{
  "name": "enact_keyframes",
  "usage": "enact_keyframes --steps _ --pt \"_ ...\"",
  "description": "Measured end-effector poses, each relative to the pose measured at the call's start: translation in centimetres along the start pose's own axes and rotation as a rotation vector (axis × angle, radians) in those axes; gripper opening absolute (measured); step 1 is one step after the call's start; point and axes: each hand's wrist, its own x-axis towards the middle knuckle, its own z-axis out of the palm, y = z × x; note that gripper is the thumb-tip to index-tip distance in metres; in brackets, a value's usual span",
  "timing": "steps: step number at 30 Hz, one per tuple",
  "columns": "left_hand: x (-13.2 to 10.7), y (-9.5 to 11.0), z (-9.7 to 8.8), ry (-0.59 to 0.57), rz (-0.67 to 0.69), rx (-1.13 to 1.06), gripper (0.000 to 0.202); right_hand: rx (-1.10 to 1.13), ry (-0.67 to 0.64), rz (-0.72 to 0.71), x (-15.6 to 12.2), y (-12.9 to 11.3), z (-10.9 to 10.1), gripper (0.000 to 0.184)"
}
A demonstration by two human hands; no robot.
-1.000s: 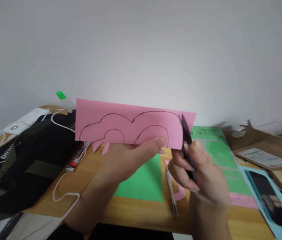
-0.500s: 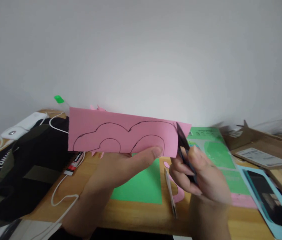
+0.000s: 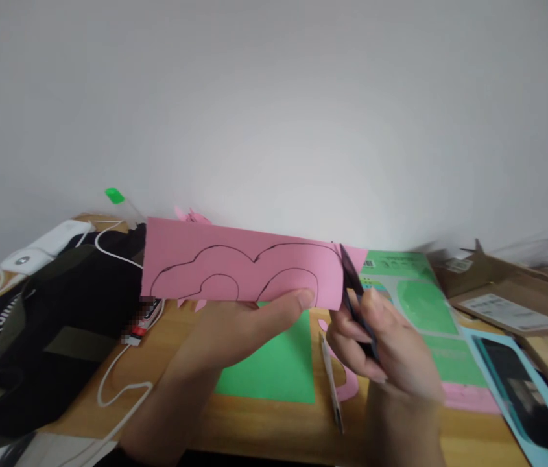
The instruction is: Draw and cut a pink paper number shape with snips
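Pinched in my left hand (image 3: 249,327) is a strip of pink paper (image 3: 176,243), its thumb lying over the front near the lower right edge. Black curved outlines are drawn on the paper: a larger double bump with two smaller arches beneath. My right hand (image 3: 385,344) is closed around dark scissors (image 3: 354,275), whose blades lie at the paper's right end, by the outer drawn line. A small pink corner shows beyond the blades. The back of the paper and most of my left fingers are hidden.
Below the hands a green sheet (image 3: 278,373), a pen-like tool (image 3: 332,383) and a curved pink scrap (image 3: 350,386) lie on the wooden table (image 3: 249,421). A black bag (image 3: 64,331) and white cable are left; a phone (image 3: 526,395) and cardboard box (image 3: 512,298) are right.
The paper's left end has shifted slightly right and down in view. The scissors have moved slightly left and down, still at the paper's right end.
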Motion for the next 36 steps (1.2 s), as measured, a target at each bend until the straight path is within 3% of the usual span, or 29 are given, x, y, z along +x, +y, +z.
enact_keyframes --steps 4,11,36 --pt "0.1 0.2 0.3 0.008 -0.003 -0.018 0.017 -0.01 0.014 0.006 0.0 0.1 0.0 0.057" --pt "0.4 1.4 1.3 -0.099 -0.039 -0.218 0.006 -0.027 0.014 -0.005 0.0 -0.1 0.5 0.059" --pt "-0.1 1.7 1.7 -0.145 -0.043 -0.163 0.008 -0.024 0.013 0.009 -0.3 -0.4 1.1 0.06"
